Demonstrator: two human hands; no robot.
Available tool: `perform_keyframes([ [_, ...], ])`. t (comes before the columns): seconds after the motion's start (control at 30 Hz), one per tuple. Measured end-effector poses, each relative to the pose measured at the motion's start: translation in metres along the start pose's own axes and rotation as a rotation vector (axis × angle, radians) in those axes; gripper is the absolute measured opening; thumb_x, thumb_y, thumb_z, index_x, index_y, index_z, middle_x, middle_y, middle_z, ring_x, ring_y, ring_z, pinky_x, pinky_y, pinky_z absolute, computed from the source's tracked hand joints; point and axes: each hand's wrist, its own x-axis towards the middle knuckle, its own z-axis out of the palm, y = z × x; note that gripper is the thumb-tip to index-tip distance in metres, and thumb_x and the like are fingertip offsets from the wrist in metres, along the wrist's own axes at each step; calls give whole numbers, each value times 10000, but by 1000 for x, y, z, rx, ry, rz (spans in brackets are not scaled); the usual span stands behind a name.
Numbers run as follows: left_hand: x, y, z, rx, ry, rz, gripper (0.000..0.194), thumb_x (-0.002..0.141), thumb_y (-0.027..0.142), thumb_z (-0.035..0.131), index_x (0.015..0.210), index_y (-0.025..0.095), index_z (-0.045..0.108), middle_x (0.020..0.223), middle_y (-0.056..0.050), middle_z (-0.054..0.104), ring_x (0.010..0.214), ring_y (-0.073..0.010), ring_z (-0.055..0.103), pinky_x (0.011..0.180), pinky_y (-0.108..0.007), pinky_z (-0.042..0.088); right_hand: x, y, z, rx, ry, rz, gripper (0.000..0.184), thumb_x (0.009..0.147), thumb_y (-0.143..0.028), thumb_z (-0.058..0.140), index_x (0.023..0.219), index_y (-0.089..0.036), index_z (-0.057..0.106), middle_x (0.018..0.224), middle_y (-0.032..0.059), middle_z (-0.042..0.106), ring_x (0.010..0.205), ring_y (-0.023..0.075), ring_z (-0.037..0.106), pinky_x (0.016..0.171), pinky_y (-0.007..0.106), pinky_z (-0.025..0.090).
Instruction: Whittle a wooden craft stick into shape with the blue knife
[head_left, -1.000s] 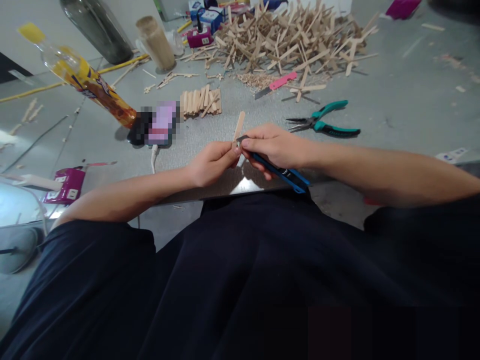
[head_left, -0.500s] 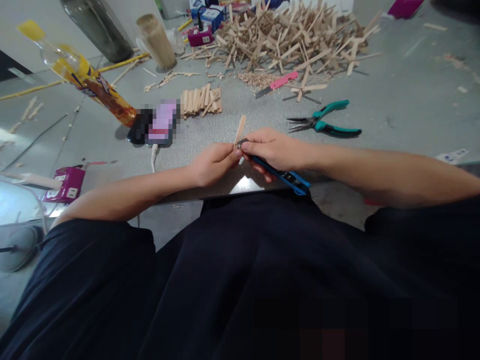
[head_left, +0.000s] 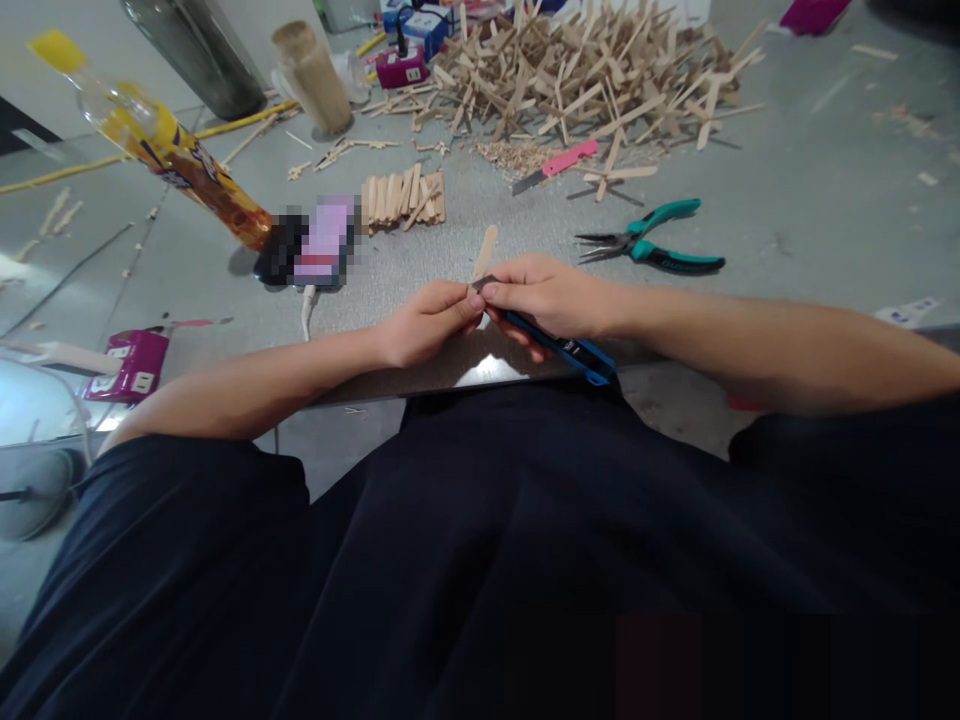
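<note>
Close to the table's front edge, my left hand [head_left: 431, 325] pinches a wooden popsicle stick [head_left: 487, 248], whose rounded end points up and away from me. My right hand [head_left: 547, 298] is closed around a blue and black utility knife [head_left: 579, 357]. The knife's dark blade lies against the stick between my thumbs, and its handle slants down to the right. My two hands meet at the thumbs. Fingers cover the lower part of the stick, so the exact cut spot is hidden.
Beyond my hands lie a row of short stick pieces [head_left: 405, 200], a pink-handled blade [head_left: 559, 163] and teal pliers [head_left: 652, 240]. A large heap of sticks [head_left: 592, 75] fills the back. To the left are a phone [head_left: 326, 240] with its cable and a drink bottle [head_left: 187, 165].
Both hands stay together at nearly the same place. The stick's free end has tilted slightly to the right, and the knife handle has shifted a little.
</note>
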Motion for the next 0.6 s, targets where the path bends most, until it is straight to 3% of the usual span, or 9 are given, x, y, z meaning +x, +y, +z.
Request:
perform_keyframes([
  [0.43,4,-3,7,-88,58,-10,854,1197,999,713,791,259,586,639,36,470,557,-132,366,527,-337,299,2,3,0,-6,80,-55,412,1368,-342,534,968,-258,590,675,-6,632,496,138,623,513,264,503],
  [0.6,5,-5,3,-89,2,-29,867,1172,1007,749,770,251,613,633,10,512,580,-145,401,532,-357,291,4,7,-4,-48,34,-48,392,1347,-307,536,962,-261,598,676,-9,615,485,144,601,483,272,527],
])
